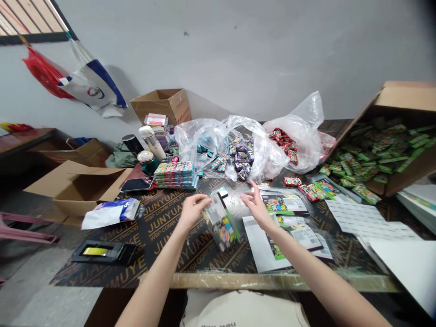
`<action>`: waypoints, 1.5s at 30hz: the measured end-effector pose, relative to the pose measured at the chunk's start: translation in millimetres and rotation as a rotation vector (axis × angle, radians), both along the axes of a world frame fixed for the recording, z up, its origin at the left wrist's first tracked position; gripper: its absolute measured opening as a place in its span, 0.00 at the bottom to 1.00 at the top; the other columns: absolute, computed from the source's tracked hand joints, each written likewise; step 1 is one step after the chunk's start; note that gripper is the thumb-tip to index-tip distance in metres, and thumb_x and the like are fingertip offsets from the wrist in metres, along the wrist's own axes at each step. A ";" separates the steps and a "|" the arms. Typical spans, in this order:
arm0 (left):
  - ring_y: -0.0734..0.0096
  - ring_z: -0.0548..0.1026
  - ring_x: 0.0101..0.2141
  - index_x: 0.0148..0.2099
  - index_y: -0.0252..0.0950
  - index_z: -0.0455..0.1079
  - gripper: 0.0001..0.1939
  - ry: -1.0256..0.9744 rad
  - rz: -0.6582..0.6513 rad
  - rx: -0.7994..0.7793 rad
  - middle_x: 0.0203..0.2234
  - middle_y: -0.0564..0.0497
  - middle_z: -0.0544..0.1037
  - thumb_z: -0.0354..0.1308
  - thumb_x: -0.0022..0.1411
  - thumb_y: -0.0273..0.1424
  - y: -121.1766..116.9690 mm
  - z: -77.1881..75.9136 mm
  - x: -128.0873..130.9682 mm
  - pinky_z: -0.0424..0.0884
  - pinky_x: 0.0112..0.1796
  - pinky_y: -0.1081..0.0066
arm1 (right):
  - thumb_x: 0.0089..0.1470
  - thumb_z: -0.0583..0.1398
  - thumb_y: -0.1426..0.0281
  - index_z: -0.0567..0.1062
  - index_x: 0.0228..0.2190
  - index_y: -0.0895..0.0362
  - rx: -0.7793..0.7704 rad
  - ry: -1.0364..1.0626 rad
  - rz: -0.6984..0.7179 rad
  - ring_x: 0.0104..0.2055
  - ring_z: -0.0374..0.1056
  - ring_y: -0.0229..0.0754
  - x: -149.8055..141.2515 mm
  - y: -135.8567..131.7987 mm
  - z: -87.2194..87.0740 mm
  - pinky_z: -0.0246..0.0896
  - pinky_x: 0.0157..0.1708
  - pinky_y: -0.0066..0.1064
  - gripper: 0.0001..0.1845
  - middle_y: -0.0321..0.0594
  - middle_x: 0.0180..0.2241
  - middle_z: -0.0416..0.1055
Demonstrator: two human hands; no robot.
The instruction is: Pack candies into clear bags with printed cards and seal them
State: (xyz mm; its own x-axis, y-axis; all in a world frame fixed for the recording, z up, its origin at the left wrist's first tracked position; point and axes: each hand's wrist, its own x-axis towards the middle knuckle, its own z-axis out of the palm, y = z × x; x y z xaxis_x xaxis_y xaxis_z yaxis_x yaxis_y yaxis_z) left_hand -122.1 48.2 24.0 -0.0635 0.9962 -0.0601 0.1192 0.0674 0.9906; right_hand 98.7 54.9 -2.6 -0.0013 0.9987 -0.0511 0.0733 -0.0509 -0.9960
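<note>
My left hand pinches the upper edge of a flat printed package with bright lettering and a green edge. It is tilted above the dark plywood table and blurred by motion. My right hand hovers with its fingers apart, holding nothing. Under and beside it lie clear plastic wrapping and printed black, green and white sheets. Beyond my hands are small purple packets, blue packets and red packets in clear bags.
At left are a stack of colourful packs, a phone, bottles, an open carton and a black tray. A tipped carton spills green packets at right, near white label sheets.
</note>
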 end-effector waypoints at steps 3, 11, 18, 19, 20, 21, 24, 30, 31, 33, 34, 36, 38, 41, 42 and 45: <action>0.75 0.71 0.22 0.32 0.32 0.69 0.16 -0.336 0.234 -0.052 0.22 0.54 0.74 0.65 0.41 0.35 -6.8 -3.2 -16.8 0.67 0.25 0.75 | 0.45 0.59 0.56 0.51 0.56 0.45 -0.108 0.147 -0.028 0.42 0.66 0.42 -0.4 -10.5 -10.8 0.63 0.39 0.36 0.38 0.42 0.43 0.66; 0.66 0.75 0.34 0.42 0.33 0.66 0.22 -0.404 0.061 -0.218 0.34 0.46 0.76 0.66 0.43 0.32 -69.4 -47.4 10.9 0.70 0.38 0.67 | 0.38 0.66 0.65 0.53 0.55 0.50 0.025 0.416 -0.075 0.30 0.69 0.39 -0.1 -9.3 5.1 0.66 0.33 0.33 0.45 0.35 0.31 0.72; 0.64 0.70 0.45 0.47 0.39 0.68 0.20 0.202 -0.074 0.273 0.44 0.47 0.72 0.62 0.49 0.30 -51.0 -5.6 23.6 0.65 0.45 0.66 | 0.39 0.65 0.73 0.53 0.56 0.48 0.150 -0.050 0.482 0.21 0.60 0.32 -13.2 -21.3 21.7 0.56 0.21 0.23 0.45 0.29 0.23 0.66; 0.66 0.72 0.41 0.43 0.38 0.71 0.14 0.242 -0.094 0.291 0.39 0.47 0.75 0.61 0.51 0.29 -48.1 -0.7 26.2 0.67 0.42 0.67 | 0.39 0.65 0.73 0.53 0.56 0.48 0.160 -0.061 0.463 0.21 0.60 0.32 -15.8 -23.4 20.1 0.56 0.21 0.23 0.45 0.30 0.26 0.67; 0.67 0.73 0.37 0.39 0.37 0.73 0.10 0.272 -0.102 0.298 0.35 0.47 0.76 0.60 0.51 0.28 -46.1 2.3 28.5 0.68 0.40 0.68 | 0.39 0.65 0.72 0.53 0.56 0.47 0.165 -0.049 0.427 0.22 0.61 0.32 -17.1 -24.9 18.4 0.57 0.22 0.23 0.44 0.32 0.29 0.68; 0.68 0.73 0.34 0.36 0.36 0.74 0.07 0.289 -0.106 0.303 0.31 0.48 0.76 0.60 0.51 0.28 -45.0 3.6 30.4 0.68 0.37 0.69 | 0.40 0.64 0.70 0.54 0.56 0.48 0.168 -0.027 0.382 0.24 0.62 0.32 -17.4 -25.7 17.0 0.58 0.23 0.24 0.42 0.33 0.32 0.68; 0.68 0.73 0.31 0.33 0.36 0.74 0.05 0.302 -0.146 0.326 0.28 0.49 0.76 0.60 0.51 0.27 -45.1 2.0 34.0 0.68 0.35 0.70 | 0.46 0.61 0.68 0.60 0.52 0.51 0.191 0.032 0.268 0.28 0.65 0.34 -13.7 -27.1 14.9 0.61 0.28 0.26 0.30 0.34 0.30 0.69; 0.67 0.73 0.31 0.32 0.38 0.76 0.05 0.290 -0.176 0.352 0.28 0.49 0.76 0.59 0.51 0.27 -48.6 4.1 36.3 0.67 0.35 0.70 | 0.49 0.58 0.65 0.70 0.45 0.52 0.285 -0.078 0.191 0.30 0.68 0.40 -8.8 -43.9 12.4 0.63 0.34 0.32 0.19 0.37 0.29 0.72; 0.67 0.73 0.32 0.32 0.38 0.76 0.05 0.284 -0.189 0.353 0.29 0.48 0.76 0.59 0.52 0.27 -49.4 5.1 36.1 0.68 0.36 0.70 | 0.50 0.57 0.64 0.71 0.43 0.52 0.301 -0.106 0.196 0.33 0.69 0.42 -7.6 -47.4 13.0 0.63 0.37 0.34 0.17 0.39 0.32 0.73; 0.67 0.73 0.32 0.31 0.39 0.76 0.06 0.286 -0.210 0.355 0.30 0.48 0.75 0.57 0.53 0.27 -51.0 6.7 34.7 0.67 0.36 0.69 | 0.52 0.56 0.63 0.71 0.44 0.51 0.302 -0.145 0.237 0.37 0.69 0.44 -3.4 -50.6 17.3 0.61 0.41 0.35 0.16 0.40 0.35 0.74; 0.67 0.73 0.32 0.31 0.39 0.76 0.07 0.294 -0.223 0.354 0.30 0.48 0.75 0.56 0.53 0.27 -51.5 7.4 33.6 0.67 0.36 0.69 | 0.52 0.55 0.63 0.70 0.45 0.51 0.288 -0.166 0.258 0.36 0.69 0.44 -0.7 -49.3 21.2 0.61 0.40 0.35 0.18 0.39 0.34 0.74; 0.68 0.73 0.33 0.33 0.39 0.76 0.08 0.313 -0.257 0.347 0.31 0.48 0.75 0.55 0.54 0.26 -51.6 8.5 30.8 0.67 0.37 0.69 | 0.53 0.55 0.63 0.68 0.48 0.52 0.279 -0.224 0.250 0.32 0.68 0.42 4.3 -40.8 32.6 0.61 0.37 0.33 0.20 0.38 0.30 0.73; 0.67 0.73 0.34 0.34 0.39 0.76 0.09 0.308 -0.279 0.326 0.32 0.48 0.75 0.54 0.55 0.26 -50.0 8.7 27.8 0.67 0.37 0.69 | 0.51 0.56 0.63 0.69 0.46 0.53 0.325 -0.304 0.190 0.31 0.65 0.40 7.0 -27.1 46.5 0.59 0.35 0.31 0.20 0.38 0.30 0.71; 0.66 0.74 0.34 0.31 0.37 0.76 0.07 0.188 -0.270 0.232 0.31 0.47 0.76 0.57 0.51 0.26 -45.8 6.3 23.9 0.68 0.37 0.68 | 0.47 0.59 0.62 0.75 0.33 0.54 0.373 -0.360 0.180 0.34 0.63 0.40 3.1 -8.9 64.5 0.56 0.34 0.30 0.11 0.40 0.32 0.69; 0.65 0.74 0.34 0.30 0.36 0.76 0.05 0.126 -0.261 0.189 0.31 0.46 0.77 0.59 0.49 0.26 -44.6 4.9 22.9 0.69 0.37 0.67 | 0.46 0.60 0.62 0.75 0.28 0.55 0.354 -0.347 0.223 0.34 0.62 0.40 -0.1 -5.7 68.1 0.55 0.33 0.30 0.10 0.39 0.32 0.69; 0.64 0.75 0.33 0.28 0.33 0.75 0.04 -0.023 -0.222 0.094 0.29 0.46 0.78 0.62 0.45 0.26 -42.8 -0.7 21.1 0.70 0.38 0.66 | 0.43 0.62 0.61 0.74 0.21 0.57 0.191 -0.244 0.448 0.33 0.64 0.39 -12.6 -5.1 70.2 0.54 0.30 0.28 0.11 0.38 0.28 0.70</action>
